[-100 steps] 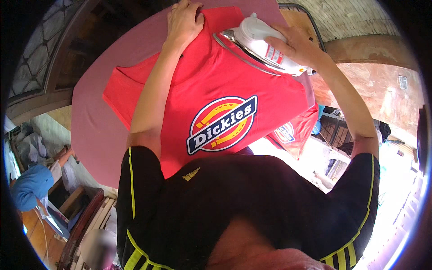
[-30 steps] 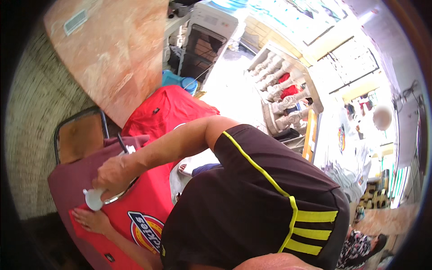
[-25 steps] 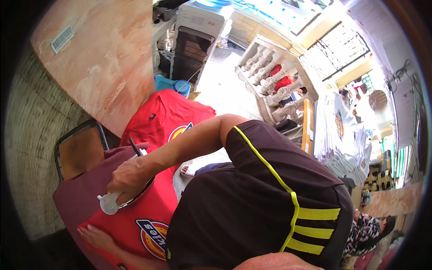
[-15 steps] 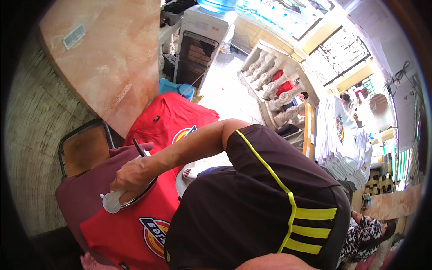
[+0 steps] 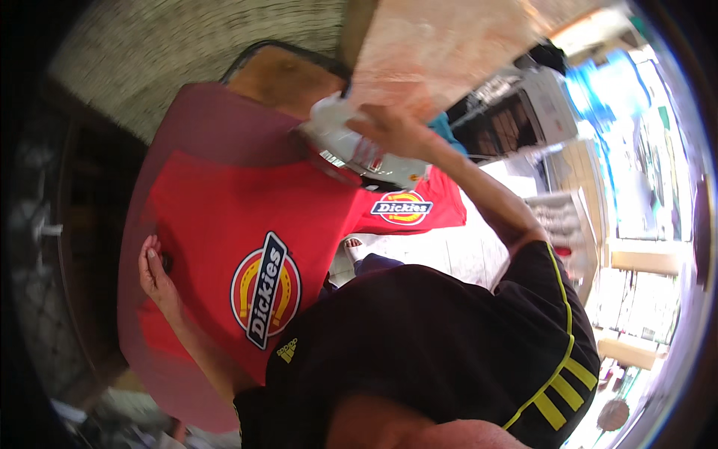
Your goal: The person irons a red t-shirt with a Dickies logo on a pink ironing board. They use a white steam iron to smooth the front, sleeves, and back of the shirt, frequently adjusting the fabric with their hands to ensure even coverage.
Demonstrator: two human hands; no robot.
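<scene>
Seemingly mid-ironing: right hand (image 5: 393, 129) grips the clothes iron (image 5: 350, 150) at twelve o'clock; left hand (image 5: 158, 278), grasping nothing at nine, should flatten the red T-shirt (image 5: 224, 213)

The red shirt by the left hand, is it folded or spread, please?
Spread: the red shirt lies flat across the mauve cloth, its round print showing.

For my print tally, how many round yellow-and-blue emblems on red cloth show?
2. The nearer emblem is on the spread red cloth, right of the left hand; the farther emblem, on another red cloth, pictured below the white, rounded iron. Others may be hidden.
</scene>
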